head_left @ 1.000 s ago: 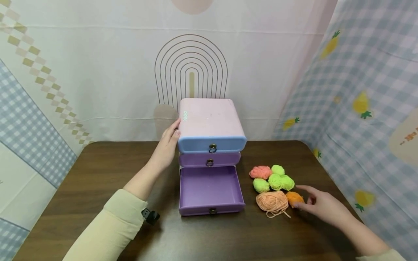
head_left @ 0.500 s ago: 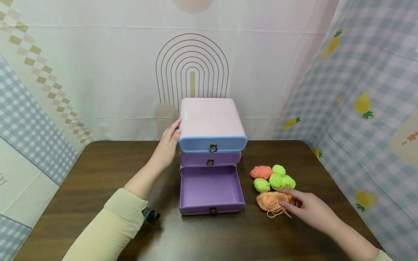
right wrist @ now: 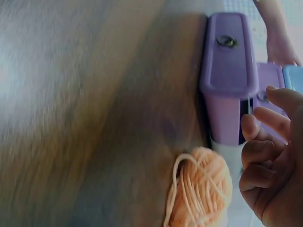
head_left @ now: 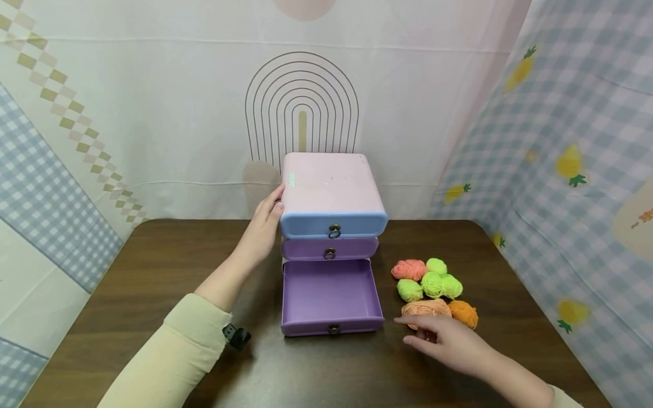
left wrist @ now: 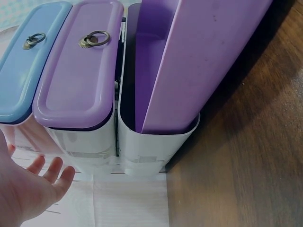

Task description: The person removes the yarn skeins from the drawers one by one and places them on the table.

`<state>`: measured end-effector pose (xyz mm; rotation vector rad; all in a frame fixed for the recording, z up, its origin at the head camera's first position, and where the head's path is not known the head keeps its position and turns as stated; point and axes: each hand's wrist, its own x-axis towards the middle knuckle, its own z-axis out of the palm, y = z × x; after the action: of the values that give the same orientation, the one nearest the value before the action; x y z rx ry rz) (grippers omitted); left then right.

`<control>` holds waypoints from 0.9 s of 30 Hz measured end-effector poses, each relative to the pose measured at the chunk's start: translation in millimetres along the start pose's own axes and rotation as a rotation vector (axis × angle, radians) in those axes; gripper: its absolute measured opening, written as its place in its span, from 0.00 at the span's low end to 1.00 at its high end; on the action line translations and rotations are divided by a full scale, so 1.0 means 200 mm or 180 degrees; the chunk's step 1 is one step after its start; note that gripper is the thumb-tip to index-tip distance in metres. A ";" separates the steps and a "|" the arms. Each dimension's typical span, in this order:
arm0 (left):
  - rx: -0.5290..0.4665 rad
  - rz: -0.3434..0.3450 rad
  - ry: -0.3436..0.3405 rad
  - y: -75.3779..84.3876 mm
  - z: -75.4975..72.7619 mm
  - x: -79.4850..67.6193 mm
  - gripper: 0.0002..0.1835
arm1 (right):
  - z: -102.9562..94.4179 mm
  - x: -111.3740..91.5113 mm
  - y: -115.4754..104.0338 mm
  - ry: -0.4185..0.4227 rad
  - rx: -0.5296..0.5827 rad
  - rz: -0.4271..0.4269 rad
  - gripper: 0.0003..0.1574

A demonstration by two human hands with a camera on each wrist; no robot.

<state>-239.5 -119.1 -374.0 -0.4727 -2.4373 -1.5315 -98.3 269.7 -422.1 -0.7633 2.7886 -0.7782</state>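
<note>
A small drawer cabinet (head_left: 329, 184) with a pink top stands on the table. Its blue top drawer (head_left: 306, 225) and purple middle drawer (head_left: 303, 249) are closed; the purple bottom drawer (head_left: 329, 300) is pulled out, with nothing visible inside. My left hand (head_left: 257, 232) rests, fingers extended, against the cabinet's left side. To the right of the drawer, my right hand (head_left: 454, 343) hovers at the near side of a peach yarn ball (head_left: 425, 306), partly covering it. Its index finger points left, the others bend loosely, and nothing is held. An orange yarn ball (head_left: 464, 314) lies beside the peach one.
Behind those two lie a coral yarn bundle (head_left: 410, 270) and several yellow-green yarn balls (head_left: 432, 283). A patterned cloth (head_left: 204, 113) hangs behind the wooden table (head_left: 168, 272), and a checked cloth (head_left: 571, 226) hangs along the right side.
My right hand has moved left from the orange yarn ball, past the peach one, toward the open drawer. The yarn stays in place. My left hand keeps its place on the cabinet.
</note>
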 end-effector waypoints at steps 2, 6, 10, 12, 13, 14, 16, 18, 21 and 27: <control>-0.0004 -0.0001 -0.0007 0.00 0.00 0.00 0.26 | 0.02 0.02 -0.02 -0.0136 0.0057 0.0010 0.22; -0.0058 -0.0026 -0.0018 0.01 0.00 0.01 0.26 | 0.06 0.05 -0.05 -0.0356 0.0192 -0.0065 0.23; -0.0048 -0.0045 -0.0014 0.00 0.00 0.01 0.26 | 0.11 0.09 -0.08 -0.0472 0.0221 -0.0191 0.22; -0.0024 -0.0039 -0.0006 0.00 0.00 0.01 0.26 | 0.13 0.11 -0.09 -0.0501 0.0200 -0.0268 0.23; -0.0018 -0.0024 -0.0002 0.00 0.00 0.01 0.26 | 0.15 0.12 -0.10 -0.0517 0.0184 -0.0304 0.24; -0.0006 -0.0014 0.0002 0.00 0.00 0.00 0.26 | 0.16 0.13 -0.10 -0.0533 0.0167 -0.0341 0.25; -0.0022 0.0003 0.0018 0.00 0.00 0.00 0.26 | 0.19 0.15 -0.11 -0.0580 0.0151 -0.0409 0.26; -0.0018 0.0003 0.0027 -0.01 0.01 0.01 0.26 | 0.21 0.17 -0.12 -0.0636 0.0154 -0.0443 0.26; -0.0011 0.0001 0.0036 -0.01 0.01 0.01 0.26 | 0.24 0.20 -0.13 -0.0713 0.0165 -0.0500 0.27; -0.0019 0.0004 0.0024 -0.01 0.00 0.00 0.27 | 0.28 0.23 -0.14 -0.0844 0.0315 -0.0523 0.28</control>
<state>-240.4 -119.6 -375.3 -0.4686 -2.4272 -1.5377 -110.4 201.5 -455.7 -1.0062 2.4584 -0.7713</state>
